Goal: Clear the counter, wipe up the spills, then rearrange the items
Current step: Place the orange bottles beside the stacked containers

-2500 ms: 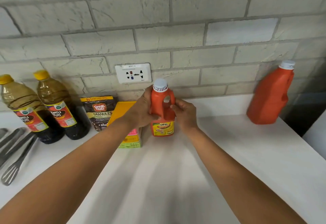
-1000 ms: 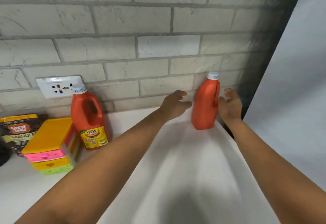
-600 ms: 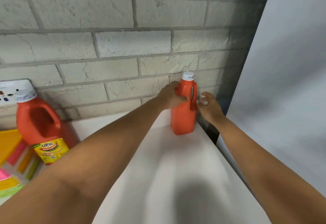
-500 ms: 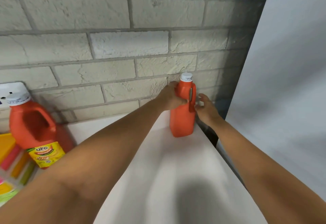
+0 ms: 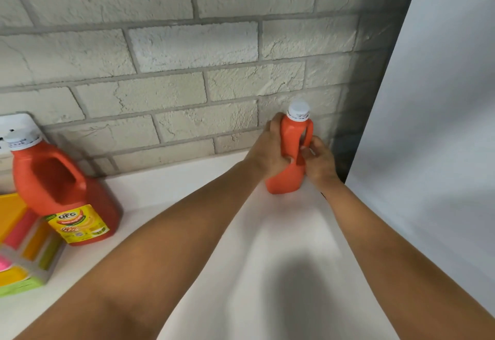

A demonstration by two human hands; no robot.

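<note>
The far bottle is orange with a white cap. It stands upright on the white desk, close to the brick wall and near the desk's right edge. It serves as the landmark for all positions below.

Left hand: placed against the left side of the far bottle. Its fingers are curled round the bottle body, below the neck, and hold it.

Right hand: placed against the right side of the far bottle, at the loop handle. Its fingers are curled and pinch the lower part of the handle.

Both forearms extend from the lower frame edge toward the far bottle. The bottle base is in contact with the desk.

The near bottle is also orange with a white cap, and stands well to the left of the far bottle, against the same wall. It carries a yellow front label marked "UFC". Its handle opening faces the camera.

A pack of coloured items, in yellow, pink and green, lies to the left of the near bottle, touching or just beside it. The exact contents cannot be determined.

A white wall socket is partly visible behind the near bottle's cap.

A pale flat panel stands to the right of the far bottle, beyond the desk edge.
</note>
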